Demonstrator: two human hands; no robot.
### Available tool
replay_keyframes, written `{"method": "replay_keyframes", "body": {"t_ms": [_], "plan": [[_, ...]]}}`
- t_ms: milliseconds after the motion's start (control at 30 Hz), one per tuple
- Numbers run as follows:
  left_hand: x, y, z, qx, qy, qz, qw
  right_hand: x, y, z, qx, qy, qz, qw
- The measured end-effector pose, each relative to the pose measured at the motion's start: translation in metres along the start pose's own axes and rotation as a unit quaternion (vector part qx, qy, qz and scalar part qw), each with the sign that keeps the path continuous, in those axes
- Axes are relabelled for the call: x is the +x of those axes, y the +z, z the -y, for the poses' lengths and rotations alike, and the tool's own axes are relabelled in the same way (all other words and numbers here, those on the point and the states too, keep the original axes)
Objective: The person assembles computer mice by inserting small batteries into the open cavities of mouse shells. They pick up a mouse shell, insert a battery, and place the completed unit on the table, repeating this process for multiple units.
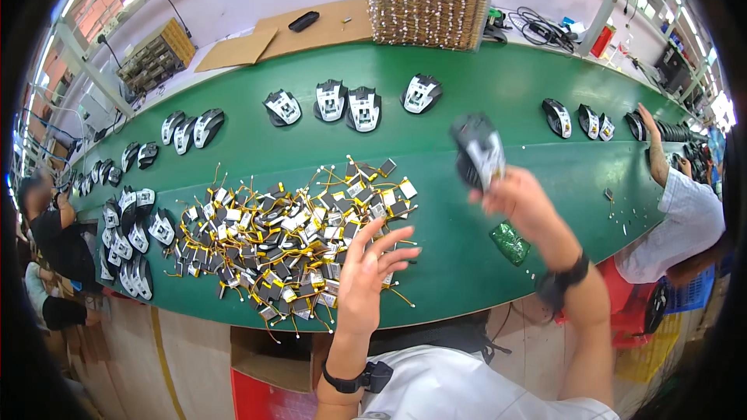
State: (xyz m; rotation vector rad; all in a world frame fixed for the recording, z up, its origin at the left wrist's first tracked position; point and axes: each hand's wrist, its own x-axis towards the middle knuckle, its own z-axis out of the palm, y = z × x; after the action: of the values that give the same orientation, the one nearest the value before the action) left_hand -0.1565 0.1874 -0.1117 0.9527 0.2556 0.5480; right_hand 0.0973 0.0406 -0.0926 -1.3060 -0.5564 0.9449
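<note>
My right hand [520, 201] is closed on the lower end of a black and white computer mouse shell [475, 148], raised over the green table and slightly smeared by motion. Fingers spread and holding nothing, my left hand [366, 284] hovers at the right edge of a large heap of small battery packs [272, 241]. These are silver and dark grey, with yellow tape and thin wires ending in white plugs. Under my right wrist lies a shiny green packet [510, 243]. Several similar mouse shells [364, 109] sit in a row on the far part of the table.
More mouse shells [128, 237] are grouped at the left, others [557, 118] at the right. A stacked block of wired parts [426, 4] and cardboard [311, 31] stand at the back. Co-workers sit at the left [58, 241] and right [681, 222].
</note>
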Motion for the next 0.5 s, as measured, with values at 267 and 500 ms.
{"method": "replay_keyframes", "body": {"t_ms": [267,500], "plan": [[-0.021,-0.022,-0.007,0.027,0.026,-0.05,0.998,0.088,-0.11,0.057,-0.443,0.216,-0.131,0.86],[-0.04,-0.036,-0.024,0.058,0.08,-0.119,0.988,0.201,-0.066,0.058,-0.73,-0.039,-0.261,0.63]]}}
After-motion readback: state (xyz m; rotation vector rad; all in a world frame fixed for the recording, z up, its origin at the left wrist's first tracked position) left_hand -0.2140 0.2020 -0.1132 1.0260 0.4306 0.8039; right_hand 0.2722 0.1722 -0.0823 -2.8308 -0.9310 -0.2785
